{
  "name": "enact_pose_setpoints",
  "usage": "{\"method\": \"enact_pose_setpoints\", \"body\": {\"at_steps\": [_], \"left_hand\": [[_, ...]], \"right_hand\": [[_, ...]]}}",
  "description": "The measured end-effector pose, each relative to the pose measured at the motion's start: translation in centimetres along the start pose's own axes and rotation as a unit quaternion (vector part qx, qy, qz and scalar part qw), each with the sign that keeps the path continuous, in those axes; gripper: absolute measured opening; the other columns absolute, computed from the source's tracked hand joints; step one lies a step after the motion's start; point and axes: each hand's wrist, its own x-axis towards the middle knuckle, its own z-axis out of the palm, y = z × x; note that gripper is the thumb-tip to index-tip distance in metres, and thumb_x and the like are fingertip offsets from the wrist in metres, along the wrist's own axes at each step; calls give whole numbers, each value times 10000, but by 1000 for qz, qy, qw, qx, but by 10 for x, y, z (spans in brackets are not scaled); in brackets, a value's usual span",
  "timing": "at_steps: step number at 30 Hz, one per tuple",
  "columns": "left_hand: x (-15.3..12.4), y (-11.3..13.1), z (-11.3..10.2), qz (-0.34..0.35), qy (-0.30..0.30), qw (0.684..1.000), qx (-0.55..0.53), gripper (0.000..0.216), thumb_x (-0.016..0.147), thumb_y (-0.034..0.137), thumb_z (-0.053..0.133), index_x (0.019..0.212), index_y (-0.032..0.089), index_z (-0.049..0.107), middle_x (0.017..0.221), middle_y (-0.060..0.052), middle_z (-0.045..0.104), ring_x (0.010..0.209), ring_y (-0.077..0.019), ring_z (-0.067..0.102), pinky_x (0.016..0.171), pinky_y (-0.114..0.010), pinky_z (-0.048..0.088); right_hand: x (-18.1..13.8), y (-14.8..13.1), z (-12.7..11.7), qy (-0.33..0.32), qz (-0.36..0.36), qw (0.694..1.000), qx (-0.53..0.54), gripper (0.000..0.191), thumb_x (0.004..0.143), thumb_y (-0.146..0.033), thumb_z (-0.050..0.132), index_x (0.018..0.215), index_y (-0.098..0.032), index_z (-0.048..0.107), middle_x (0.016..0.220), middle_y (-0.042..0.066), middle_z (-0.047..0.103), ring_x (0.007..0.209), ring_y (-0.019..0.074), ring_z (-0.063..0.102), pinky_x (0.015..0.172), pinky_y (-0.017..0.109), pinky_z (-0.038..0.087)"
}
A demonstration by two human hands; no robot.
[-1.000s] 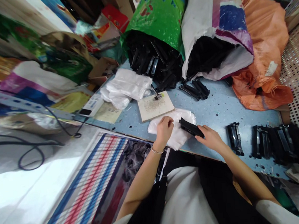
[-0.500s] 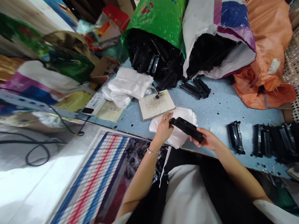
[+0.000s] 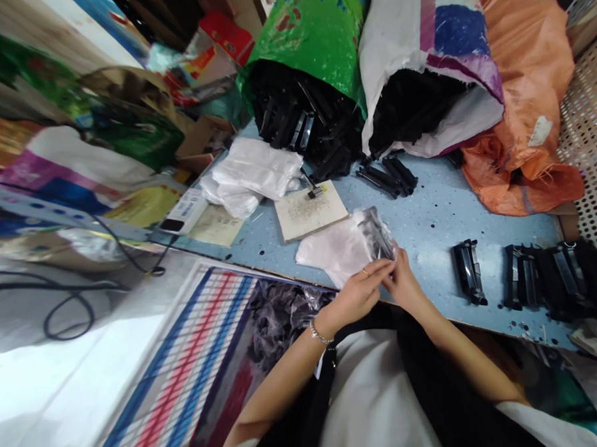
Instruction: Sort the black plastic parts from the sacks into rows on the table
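The black part, bare half a second ago, now shows through a clear bag, apparently inside it, just right of the cream board. Left hand and right hand pinch the bag's near end.

And there's your blue worktop, carrying white plastic bags in two piles, a pale board between them, black parts rightward, open sacks behind!
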Motion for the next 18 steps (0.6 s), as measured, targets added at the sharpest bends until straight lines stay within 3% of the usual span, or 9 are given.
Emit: {"method": "enact_pose_setpoints", "body": {"at_steps": [3,6,8,11,13,14,16,18], "left_hand": [[2,1,12,-9,-35,999,22,780,813,41,503,1549,216,312,1500,-159,443,1383,-267,482,1124,-414,482],[0,6,8,-44,14,998,49,606,857,104,526,1449,225,478,1378,-148,554,1273,-270,580,1060,-424,535],[-11,17,-13,-68,48,996,41,480,911,147,513,1364,296,569,1266,-90,635,1177,-229,641,1031,-385,552],[-48,35,-70,-124,24,991,31,431,917,283,588,1326,420,598,1228,-7,683,1091,-201,686,916,-303,599],[-80,38,-107,-156,-49,985,48,416,895,373,608,1303,459,618,1257,19,689,1113,-215,688,842,-283,614],[-96,34,-119,-188,-95,976,59,405,891,391,605,1292,442,637,1269,14,692,1139,-225,679,894,-300,598],[-121,16,-125,-250,-174,949,76,393,872,375,596,1254,366,685,1243,-13,714,1135,-241,684,961,-335,563],[-135,-9,-111,-316,-181,926,96,312,791,294,621,1059,262,777,1040,-44,777,962,-255,736,876,-333,582]], "right_hand": [[-12,-5,-11,-30,-50,997,-58,799,836,-301,639,1544,-210,279,1312,162,474,1229,299,511,1053,527,455],[-24,-20,-16,-104,-51,993,6,757,891,-265,590,1563,-298,243,1344,126,460,1203,248,549,1010,455,520],[-30,-33,-23,-168,-70,982,60,731,916,-290,593,1560,-347,250,1404,103,445,1204,223,569,1020,420,525],[-32,-42,-53,-209,-93,973,42,682,935,-369,599,1545,-377,293,1486,94,407,1175,220,607,981,411,549],[-26,-35,-88,-125,-68,986,-86,584,956,-424,553,1507,-341,381,1463,121,446,1147,251,619,921,438,564],[-22,-27,-108,-54,-36,981,-183,553,965,-443,527,1488,-302,415,1435,149,480,1148,281,614,907,464,555],[-10,-7,-141,91,66,915,-386,645,943,-458,552,1484,-143,397,1382,263,518,1157,379,594,906,539,512],[2,12,-160,111,151,841,-507,698,924,-409,572,1460,-9,370,1264,337,587,1147,442,586,892,557,483]]}}
